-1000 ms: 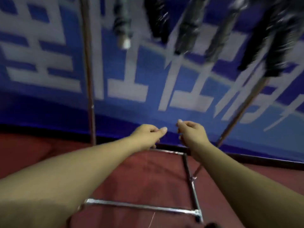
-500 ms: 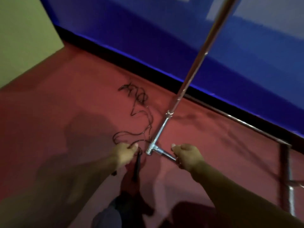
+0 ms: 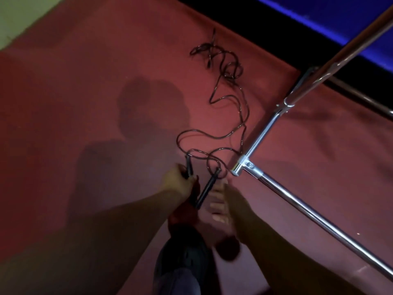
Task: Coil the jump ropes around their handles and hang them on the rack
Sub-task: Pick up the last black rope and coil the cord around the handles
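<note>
Fingers (image 3: 180, 177) of left hand (image 3: 177, 183) grip one handle (image 3: 188, 167); right hand (image 3: 221, 201) blurred, can't tell. Rope (image 3: 231, 116) lies uncoiled on floor (image 3: 85, 81) beside rack (image 3: 265, 128) — coiling & hanging not yet done.

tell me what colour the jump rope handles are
Black, both handles, seen in the head view against the red floor.

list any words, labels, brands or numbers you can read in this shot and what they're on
None can be read.
The blue wall panel shows only a plain strip here, no lettering.
The jump rope handles, the rope on the red floor and the chrome rack base show no marking that can be made out.
</note>
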The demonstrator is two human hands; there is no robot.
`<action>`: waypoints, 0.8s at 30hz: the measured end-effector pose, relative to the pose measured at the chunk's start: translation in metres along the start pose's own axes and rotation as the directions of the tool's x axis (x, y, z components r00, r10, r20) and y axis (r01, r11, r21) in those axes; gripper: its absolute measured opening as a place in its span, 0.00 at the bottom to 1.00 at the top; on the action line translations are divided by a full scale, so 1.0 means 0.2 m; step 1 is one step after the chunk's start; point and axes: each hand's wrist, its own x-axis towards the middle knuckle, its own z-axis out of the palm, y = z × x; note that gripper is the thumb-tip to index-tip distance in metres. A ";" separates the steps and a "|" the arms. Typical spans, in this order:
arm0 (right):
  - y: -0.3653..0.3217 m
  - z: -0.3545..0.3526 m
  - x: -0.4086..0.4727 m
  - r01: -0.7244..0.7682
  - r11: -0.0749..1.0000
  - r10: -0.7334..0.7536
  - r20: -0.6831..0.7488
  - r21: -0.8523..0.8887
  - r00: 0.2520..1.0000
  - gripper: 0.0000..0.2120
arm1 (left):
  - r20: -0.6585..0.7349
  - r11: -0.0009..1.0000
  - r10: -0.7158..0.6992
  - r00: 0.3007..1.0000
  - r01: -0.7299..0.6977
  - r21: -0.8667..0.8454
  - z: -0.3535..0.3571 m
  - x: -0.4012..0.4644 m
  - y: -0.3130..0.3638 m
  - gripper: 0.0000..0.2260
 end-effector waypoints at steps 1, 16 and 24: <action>0.00 0.03 0.01 -0.011 0.999 0.011 0.014 0.040 1.000 0.24 | 0.027 1.000 0.013 1.000 -0.013 -0.001 0.02 0.00 0.01 0.11; -0.17 -0.31 -0.52 0.340 0.936 -0.321 -0.177 0.093 0.930 0.25 | 0.460 0.888 0.408 0.789 -0.459 0.000 -0.01 -0.51 0.37 0.05; -0.30 -0.84 -1.40 0.797 0.603 -0.748 -0.380 -0.046 0.544 0.26 | 0.823 0.606 0.454 0.341 -0.795 -0.005 -0.23 -1.47 1.14 0.05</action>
